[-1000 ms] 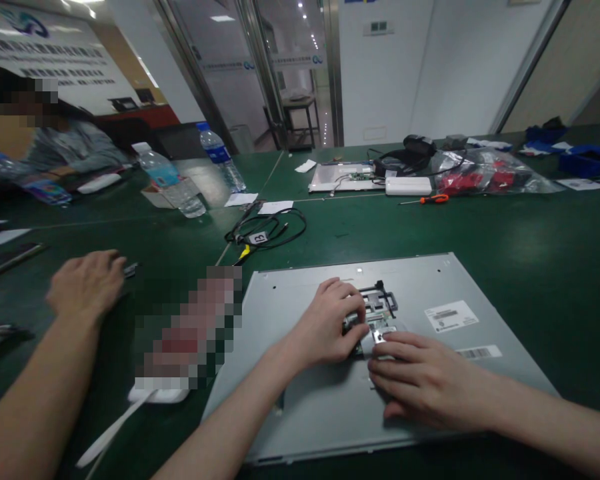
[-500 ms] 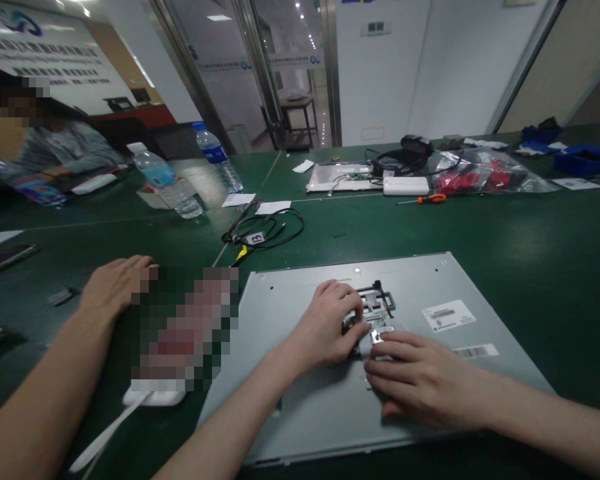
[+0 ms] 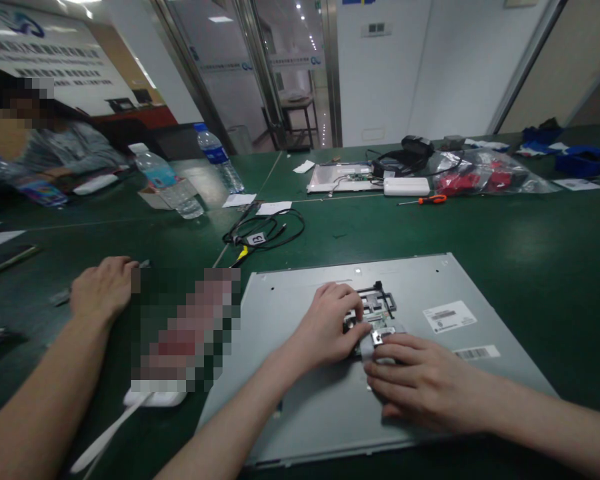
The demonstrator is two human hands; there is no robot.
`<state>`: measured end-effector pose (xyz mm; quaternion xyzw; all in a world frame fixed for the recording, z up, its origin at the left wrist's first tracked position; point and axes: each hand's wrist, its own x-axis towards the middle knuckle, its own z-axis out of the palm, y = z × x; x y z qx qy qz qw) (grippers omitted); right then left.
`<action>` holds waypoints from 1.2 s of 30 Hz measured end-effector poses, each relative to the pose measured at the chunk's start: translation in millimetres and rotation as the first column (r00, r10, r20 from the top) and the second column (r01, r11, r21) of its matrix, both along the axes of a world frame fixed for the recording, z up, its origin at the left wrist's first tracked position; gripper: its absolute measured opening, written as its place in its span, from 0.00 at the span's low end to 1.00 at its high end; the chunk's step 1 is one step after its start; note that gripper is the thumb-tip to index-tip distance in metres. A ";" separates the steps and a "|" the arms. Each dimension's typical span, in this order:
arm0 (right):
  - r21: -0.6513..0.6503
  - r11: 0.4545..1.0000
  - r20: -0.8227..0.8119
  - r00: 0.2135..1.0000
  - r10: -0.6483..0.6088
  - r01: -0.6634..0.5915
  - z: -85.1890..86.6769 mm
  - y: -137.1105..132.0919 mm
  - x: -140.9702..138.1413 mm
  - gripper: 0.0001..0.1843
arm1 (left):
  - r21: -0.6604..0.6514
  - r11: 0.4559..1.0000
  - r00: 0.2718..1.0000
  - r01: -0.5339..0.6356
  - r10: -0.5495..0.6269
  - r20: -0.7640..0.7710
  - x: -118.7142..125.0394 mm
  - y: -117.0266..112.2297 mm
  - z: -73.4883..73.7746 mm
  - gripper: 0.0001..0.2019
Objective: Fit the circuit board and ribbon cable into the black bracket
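A large flat grey metal panel (image 3: 325,413) lies on the green table beneath both my hands. Around the middle of the panel is a small circuit-board assembly (image 3: 380,320) with metal brackets, a black frame and a grey flat strip. My left hand (image 3: 330,323) has its thumb and fingers curled round the near left side of this assembly. From the right, my right hand (image 3: 420,377) holds the assembly's lower edge by a shiny metal tab, fingers close together. My fingers hide part of the assembly, and its fastening to the panel cannot be made out.
Left of the panel, a co-worker's hand (image 3: 103,287) rests beside a blurred-out device with a white cable (image 3: 105,433). Farther back lie a coiled black cable (image 3: 265,230), water bottles (image 3: 167,180), an orange screwdriver (image 3: 430,199) and a plastic bag (image 3: 490,177).
The co-worker's hand has shifted slightly left, and a small grey piece shows by its fingertips. Both my hands stay at the assembly with hardly any movement.
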<state>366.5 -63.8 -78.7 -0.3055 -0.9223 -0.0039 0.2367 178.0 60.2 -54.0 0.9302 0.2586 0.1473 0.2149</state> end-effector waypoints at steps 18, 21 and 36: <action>0.038 0.999 0.007 1.000 0.004 -0.004 6.1 -1.3 -0.2 0.14 | -0.015 1.000 1.000 0.000 0.000 -0.002 1.6 -1.2 3.1 0.07; 0.052 0.999 0.004 1.000 -0.010 0.010 7.4 -1.7 -0.3 0.14 | -0.010 1.000 1.000 0.002 -0.002 -0.009 1.7 -1.4 3.2 0.06; 0.036 0.991 0.019 0.991 -0.130 0.129 -2.0 3.4 0.6 0.19 | -0.010 1.000 1.000 -0.001 0.001 0.004 0.4 -0.5 1.1 0.06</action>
